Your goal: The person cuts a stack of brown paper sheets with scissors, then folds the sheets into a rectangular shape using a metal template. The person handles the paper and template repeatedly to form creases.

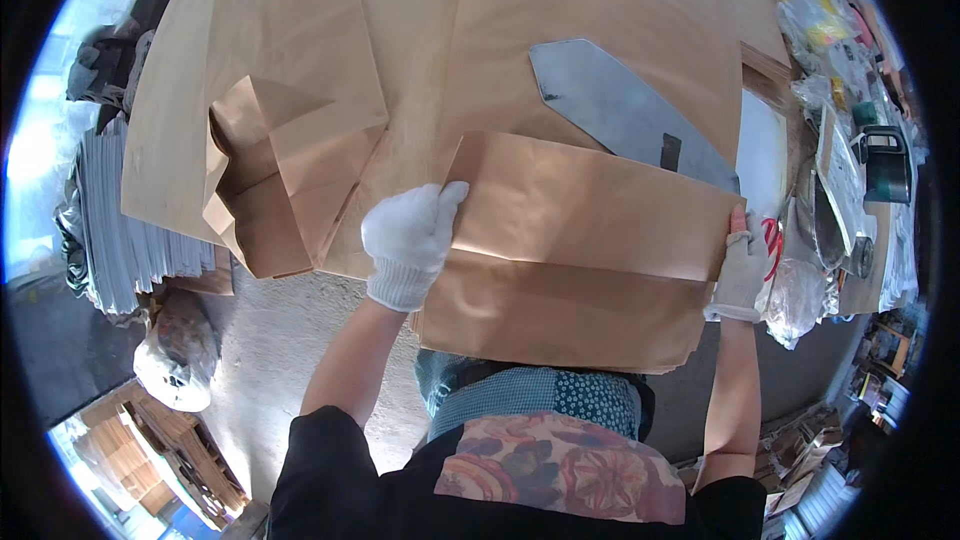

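A creased piece of brown kraft paper (600, 205) lies across the near table edge, in front of my body. My left hand (410, 245), in a white knit glove, pinches its left edge between thumb and curled fingers. At the right edge my right hand (740, 270) grips the paper; its glove leaves the thumb tip bare. Below the crease, more layers of brown paper (570, 315) reach toward my lap. Just beyond the held paper rests a flat grey metal plate (620, 105) with angled ends and a dark patch. Left of my left hand sits a brown paper bag (300, 165), its folded end partly opened.
Large brown sheets (590, 0) cover the table. Red-handled scissors (772, 240), a clear plastic bag (797, 295) and a dark green mug (886, 165) are at right. A stack of grey-white sheets (110, 210) stands at left, above a tied plastic bag (175, 365).
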A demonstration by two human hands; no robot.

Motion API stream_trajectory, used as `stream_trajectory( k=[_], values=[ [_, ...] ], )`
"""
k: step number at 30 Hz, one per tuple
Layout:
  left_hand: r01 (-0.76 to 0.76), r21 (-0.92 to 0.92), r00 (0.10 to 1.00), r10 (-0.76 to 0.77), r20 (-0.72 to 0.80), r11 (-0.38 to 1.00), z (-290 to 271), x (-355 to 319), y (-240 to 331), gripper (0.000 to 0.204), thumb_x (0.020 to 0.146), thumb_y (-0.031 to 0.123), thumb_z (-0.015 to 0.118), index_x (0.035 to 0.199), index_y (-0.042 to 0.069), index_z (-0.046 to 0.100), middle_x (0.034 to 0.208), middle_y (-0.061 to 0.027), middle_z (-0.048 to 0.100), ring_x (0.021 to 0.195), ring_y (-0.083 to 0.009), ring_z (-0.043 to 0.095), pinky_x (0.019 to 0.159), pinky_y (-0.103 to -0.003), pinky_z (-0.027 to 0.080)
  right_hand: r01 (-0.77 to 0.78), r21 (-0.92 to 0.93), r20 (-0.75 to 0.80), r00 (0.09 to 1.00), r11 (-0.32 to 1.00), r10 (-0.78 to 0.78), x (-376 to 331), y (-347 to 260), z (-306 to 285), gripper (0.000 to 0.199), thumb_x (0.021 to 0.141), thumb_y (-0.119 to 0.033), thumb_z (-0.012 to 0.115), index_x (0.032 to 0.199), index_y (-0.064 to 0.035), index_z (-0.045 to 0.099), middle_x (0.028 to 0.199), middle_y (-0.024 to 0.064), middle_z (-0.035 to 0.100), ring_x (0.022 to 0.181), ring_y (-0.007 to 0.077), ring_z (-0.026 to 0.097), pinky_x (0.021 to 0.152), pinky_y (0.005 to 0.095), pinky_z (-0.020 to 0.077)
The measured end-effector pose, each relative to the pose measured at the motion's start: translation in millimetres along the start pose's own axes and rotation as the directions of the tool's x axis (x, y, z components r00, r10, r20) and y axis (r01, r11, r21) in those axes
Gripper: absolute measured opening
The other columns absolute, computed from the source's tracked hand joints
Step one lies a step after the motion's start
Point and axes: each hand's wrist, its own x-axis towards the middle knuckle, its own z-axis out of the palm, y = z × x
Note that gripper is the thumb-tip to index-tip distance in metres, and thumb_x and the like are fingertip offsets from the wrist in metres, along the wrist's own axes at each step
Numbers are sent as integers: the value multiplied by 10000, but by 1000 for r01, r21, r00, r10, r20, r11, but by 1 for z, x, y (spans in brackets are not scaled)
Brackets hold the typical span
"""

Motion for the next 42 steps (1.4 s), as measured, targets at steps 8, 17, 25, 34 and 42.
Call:
stream_trajectory(
  k=[8,17,25,34,42],
  values=[
    [176,-68,984,-174,40,982,12,2,3,330,996,289,669,736,87,661,662,-147,624,592,-360,623,541,-449,479,59,106,-147,988,993,-43,-19,22,-2,417,1077,-181,606,1388,96,585,1313,128,629,1112,198,601,990,311,498],
    [116,118,988,-127,91,986,9,15,10,260,965,237,729,770,75,674,697,-147,636,622,-321,636,574,-437,485,215,-535,44,973,817,-226,4,-2,22,141,1025,-63,545,1101,12,637,783,208,600,683,340,582,650,426,460],
    [-423,-115,904,409,-122,899,34,43,47,512,777,201,863,1229,122,638,1255,-73,604,1173,-335,594,1109,-604,377,300,-488,-9,937,820,-348,11,4,29,184,1059,-144,563,1108,17,638,761,218,601,665,315,599,638,434,456],
    [-338,-98,939,343,36,936,49,29,44,627,691,336,913,1199,125,614,1229,-72,569,1216,-316,556,1194,-694,236,309,-417,5,941,855,-338,6,25,17,184,1045,-100,567,1163,18,643,779,198,564,669,292,524,656,400,457],
    [-267,-8,958,266,104,964,44,35,54,590,719,371,876,1177,110,612,1208,-104,540,1229,-354,502,1149,-703,265,316,-829,144,918,461,-370,0,-46,34,432,932,-161,685,1344,-61,607,1230,156,638,1167,319,605,996,439,486]
  ],
)
